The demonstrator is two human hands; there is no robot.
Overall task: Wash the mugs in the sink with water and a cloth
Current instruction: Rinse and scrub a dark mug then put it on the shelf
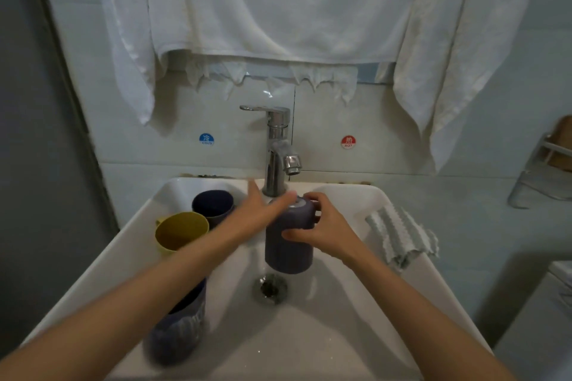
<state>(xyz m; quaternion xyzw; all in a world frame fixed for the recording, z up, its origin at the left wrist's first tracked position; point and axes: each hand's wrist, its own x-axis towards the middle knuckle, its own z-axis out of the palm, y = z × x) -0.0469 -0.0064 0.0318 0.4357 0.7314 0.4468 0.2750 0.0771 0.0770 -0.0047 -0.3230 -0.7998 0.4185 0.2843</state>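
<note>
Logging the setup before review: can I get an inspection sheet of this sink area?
Surface: white sink, drain at centre.
Job's things: grey mug held above the drain; yellow mug, dark blue mug and ribbed mug stand along the sink's left; striped cloth draped over the right rim.
Clutter: nothing seen.
Hands: right hand grips the grey mug; left hand, fingers straight, touches its upper end.
Cables: nothing seen.
Surroundings: faucet, white towels hanging above, cold sticker, hot sticker, rack at right.

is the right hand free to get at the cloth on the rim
Not quite: the right hand grips the grey mug. The cloth lies uncovered nearby, so once it lets go, likely yes.
</note>
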